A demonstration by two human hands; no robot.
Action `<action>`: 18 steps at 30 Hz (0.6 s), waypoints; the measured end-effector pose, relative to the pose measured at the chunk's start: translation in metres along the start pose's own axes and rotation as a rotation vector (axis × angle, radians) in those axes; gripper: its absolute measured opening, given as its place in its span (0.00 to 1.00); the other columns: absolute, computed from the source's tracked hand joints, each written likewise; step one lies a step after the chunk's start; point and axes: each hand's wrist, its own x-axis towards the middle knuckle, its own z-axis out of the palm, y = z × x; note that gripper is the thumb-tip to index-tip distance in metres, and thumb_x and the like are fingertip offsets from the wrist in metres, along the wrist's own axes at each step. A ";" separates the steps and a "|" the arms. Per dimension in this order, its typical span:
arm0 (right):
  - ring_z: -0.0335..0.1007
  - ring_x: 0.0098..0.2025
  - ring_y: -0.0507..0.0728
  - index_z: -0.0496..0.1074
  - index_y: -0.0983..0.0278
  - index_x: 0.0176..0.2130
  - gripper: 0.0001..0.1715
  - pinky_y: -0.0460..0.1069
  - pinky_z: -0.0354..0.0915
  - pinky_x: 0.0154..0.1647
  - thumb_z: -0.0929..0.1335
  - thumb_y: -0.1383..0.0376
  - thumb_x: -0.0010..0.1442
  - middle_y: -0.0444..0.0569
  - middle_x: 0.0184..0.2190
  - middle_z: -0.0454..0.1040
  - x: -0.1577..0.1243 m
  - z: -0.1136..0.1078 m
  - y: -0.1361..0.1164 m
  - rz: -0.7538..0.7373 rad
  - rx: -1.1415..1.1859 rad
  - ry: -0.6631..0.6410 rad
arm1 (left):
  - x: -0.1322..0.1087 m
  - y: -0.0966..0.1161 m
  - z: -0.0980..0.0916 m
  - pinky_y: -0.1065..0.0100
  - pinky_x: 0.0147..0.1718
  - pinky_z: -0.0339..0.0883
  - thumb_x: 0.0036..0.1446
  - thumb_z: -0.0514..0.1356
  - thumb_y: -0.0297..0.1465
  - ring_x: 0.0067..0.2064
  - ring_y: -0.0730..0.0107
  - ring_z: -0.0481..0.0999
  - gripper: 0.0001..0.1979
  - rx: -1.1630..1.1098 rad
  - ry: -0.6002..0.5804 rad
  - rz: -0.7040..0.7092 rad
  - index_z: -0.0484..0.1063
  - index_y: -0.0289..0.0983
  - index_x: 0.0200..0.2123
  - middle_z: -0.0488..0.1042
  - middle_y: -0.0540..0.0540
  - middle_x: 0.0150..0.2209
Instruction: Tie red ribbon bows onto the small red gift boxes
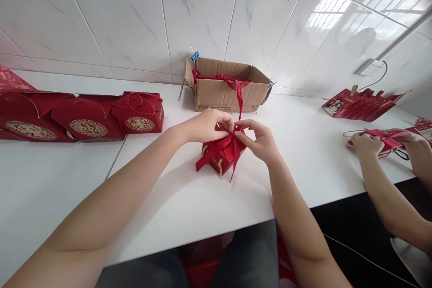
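where visible, red box point(227, 154) (gold-corded)

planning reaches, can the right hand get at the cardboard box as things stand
Probably yes: the cardboard box stands open just beyond the right hand, with only a ribbon strand seen between, though that hand would need to release the red ribbon first.

Red ribbon point(203, 162), red box point(227, 165), prob. gold print point(216, 160).

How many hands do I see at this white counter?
4. The wearer's left hand and right hand pinch red ribbon over a small red box; at right, a co-worker's near hand and far hand hold a red package. No other hand shows.
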 end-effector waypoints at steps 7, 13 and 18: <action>0.72 0.40 0.56 0.72 0.60 0.33 0.06 0.54 0.64 0.43 0.69 0.60 0.58 0.48 0.37 0.78 -0.001 -0.001 -0.003 0.001 0.097 0.008 | -0.005 0.006 -0.008 0.71 0.32 0.69 0.51 0.57 0.27 0.39 0.68 0.76 0.07 0.070 0.043 -0.045 0.74 0.38 0.33 0.78 0.49 0.36; 0.69 0.36 0.55 0.74 0.59 0.38 0.07 0.53 0.66 0.39 0.66 0.62 0.60 0.47 0.34 0.76 -0.002 0.001 -0.002 -0.032 0.012 -0.011 | -0.005 0.008 -0.010 0.70 0.35 0.70 0.52 0.56 0.25 0.39 0.68 0.77 0.11 0.126 0.021 -0.038 0.77 0.40 0.36 0.79 0.50 0.37; 0.68 0.35 0.55 0.76 0.58 0.42 0.13 0.53 0.67 0.37 0.62 0.65 0.63 0.49 0.35 0.72 -0.003 0.000 0.000 -0.149 -0.120 -0.068 | -0.005 0.007 -0.011 0.71 0.34 0.70 0.51 0.57 0.25 0.39 0.69 0.77 0.10 0.146 0.026 -0.052 0.77 0.39 0.35 0.79 0.51 0.36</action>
